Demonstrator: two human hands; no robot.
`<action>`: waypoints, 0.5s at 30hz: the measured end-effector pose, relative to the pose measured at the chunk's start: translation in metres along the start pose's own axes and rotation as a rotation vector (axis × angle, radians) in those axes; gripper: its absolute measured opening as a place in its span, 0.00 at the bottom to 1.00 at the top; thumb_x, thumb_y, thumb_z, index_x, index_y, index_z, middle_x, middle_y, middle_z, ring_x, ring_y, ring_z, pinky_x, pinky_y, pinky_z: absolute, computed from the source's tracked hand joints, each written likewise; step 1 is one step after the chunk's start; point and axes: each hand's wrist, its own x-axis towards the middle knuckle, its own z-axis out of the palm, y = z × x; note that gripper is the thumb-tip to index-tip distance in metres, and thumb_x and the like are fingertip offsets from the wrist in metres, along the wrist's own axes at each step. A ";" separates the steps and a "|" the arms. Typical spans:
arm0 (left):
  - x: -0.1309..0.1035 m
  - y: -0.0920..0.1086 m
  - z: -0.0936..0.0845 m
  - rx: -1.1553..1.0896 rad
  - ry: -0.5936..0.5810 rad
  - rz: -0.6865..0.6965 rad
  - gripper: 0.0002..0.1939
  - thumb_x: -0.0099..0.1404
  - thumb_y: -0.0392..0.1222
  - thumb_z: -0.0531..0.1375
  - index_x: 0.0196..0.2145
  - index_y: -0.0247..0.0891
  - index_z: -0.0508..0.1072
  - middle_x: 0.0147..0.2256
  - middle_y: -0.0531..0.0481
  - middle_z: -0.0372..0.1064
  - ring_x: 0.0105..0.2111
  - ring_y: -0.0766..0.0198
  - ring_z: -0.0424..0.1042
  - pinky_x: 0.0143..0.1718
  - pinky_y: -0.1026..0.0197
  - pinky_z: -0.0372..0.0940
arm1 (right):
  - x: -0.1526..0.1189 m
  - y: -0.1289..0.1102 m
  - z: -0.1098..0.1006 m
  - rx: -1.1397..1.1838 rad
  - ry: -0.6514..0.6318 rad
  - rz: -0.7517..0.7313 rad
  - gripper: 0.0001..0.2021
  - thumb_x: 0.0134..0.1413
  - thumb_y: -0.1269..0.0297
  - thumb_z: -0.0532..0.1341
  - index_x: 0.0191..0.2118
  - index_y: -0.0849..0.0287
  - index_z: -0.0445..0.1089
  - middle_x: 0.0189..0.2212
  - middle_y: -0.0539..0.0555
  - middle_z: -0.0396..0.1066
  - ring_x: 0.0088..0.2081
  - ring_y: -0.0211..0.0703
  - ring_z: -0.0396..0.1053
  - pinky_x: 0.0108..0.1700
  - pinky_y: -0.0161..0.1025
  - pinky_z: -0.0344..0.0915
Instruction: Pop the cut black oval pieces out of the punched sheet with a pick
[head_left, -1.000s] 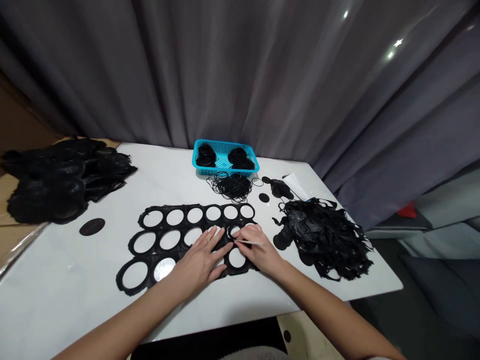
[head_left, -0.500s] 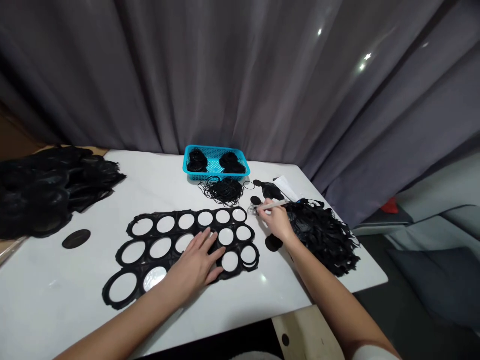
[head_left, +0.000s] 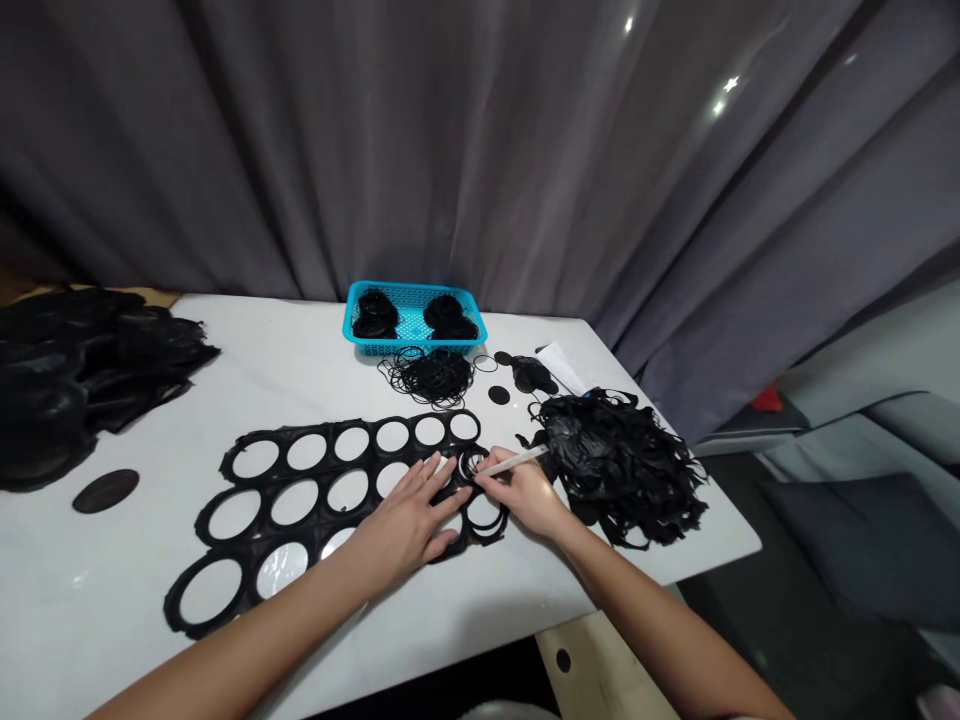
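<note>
- Sheet of black rings (head_left: 323,495), joined in rows, lies flat on our white table (head_left: 420,625); clock directions below start at its centre, with twelve pointing away from us.
- Left hand (head_left: 409,515): released, palm down, fingers spread over the sheet toward three o'clock, grasping nothing.
- Right hand (head_left: 529,495): closed in a pinch on a slim white tool (head_left: 517,461), its lower end at the sheet's edge near two to three o'clock, close to our left fingertips.
- Risk, tearing: the bands between openings look thin, so a hard or slanted push of the tool could split them. We cannot see the tip clearly.
- Risk, shifting: if our left palm presses too lightly, the sheet could slide or buckle on the glossy tabletop.
- Risk, contact: the tool could slip off an edge and meet our left fingers.
- Risk, mixing: the shredded black heap (head_left: 622,460) at three o'clock is near our right wrist; a sideways sweep could drag strips onto the sheet.
- Surroundings: tangled thin rings (head_left: 435,376) and a blue basket (head_left: 416,344) sit at one o'clock, a dark stack (head_left: 45,380) at ten, and a loose disc (head_left: 105,491) at nine.
</note>
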 end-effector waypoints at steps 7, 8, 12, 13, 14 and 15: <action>0.000 0.002 0.003 0.018 0.019 -0.017 0.27 0.71 0.47 0.59 0.65 0.49 0.62 0.70 0.44 0.49 0.69 0.45 0.48 0.66 0.41 0.53 | -0.003 0.006 0.007 -0.187 0.033 -0.160 0.07 0.60 0.69 0.60 0.31 0.55 0.65 0.34 0.51 0.73 0.39 0.45 0.70 0.44 0.42 0.62; -0.001 0.002 0.003 0.020 0.016 -0.017 0.27 0.71 0.47 0.59 0.66 0.49 0.62 0.70 0.43 0.49 0.69 0.45 0.48 0.66 0.41 0.53 | -0.006 0.005 0.008 -0.221 0.035 -0.201 0.07 0.60 0.70 0.60 0.31 0.55 0.65 0.34 0.51 0.73 0.39 0.45 0.69 0.45 0.42 0.62; -0.001 0.003 -0.001 0.030 -0.001 -0.015 0.28 0.71 0.46 0.59 0.66 0.49 0.60 0.70 0.43 0.47 0.70 0.43 0.46 0.66 0.40 0.54 | -0.009 0.005 0.012 -0.413 -0.010 -0.384 0.06 0.63 0.73 0.57 0.36 0.56 0.65 0.38 0.54 0.74 0.43 0.47 0.69 0.48 0.45 0.59; -0.001 0.003 -0.002 0.032 -0.001 -0.014 0.28 0.71 0.45 0.59 0.66 0.49 0.61 0.70 0.43 0.47 0.70 0.43 0.45 0.66 0.39 0.53 | -0.006 0.007 0.011 -0.481 -0.017 -0.412 0.06 0.63 0.74 0.56 0.37 0.56 0.66 0.38 0.55 0.74 0.44 0.48 0.68 0.48 0.46 0.58; -0.001 0.003 -0.003 0.034 -0.001 -0.014 0.26 0.71 0.45 0.59 0.65 0.49 0.62 0.71 0.44 0.46 0.70 0.42 0.44 0.66 0.39 0.53 | -0.001 0.009 0.008 -0.553 -0.006 -0.423 0.06 0.63 0.74 0.56 0.38 0.56 0.66 0.39 0.56 0.74 0.44 0.50 0.68 0.48 0.47 0.57; 0.000 0.004 -0.003 0.035 0.000 -0.013 0.26 0.71 0.46 0.59 0.65 0.49 0.63 0.71 0.44 0.46 0.70 0.41 0.44 0.65 0.38 0.53 | 0.006 0.012 0.003 -0.625 0.027 -0.410 0.06 0.62 0.74 0.55 0.39 0.57 0.67 0.38 0.58 0.74 0.44 0.51 0.67 0.48 0.48 0.57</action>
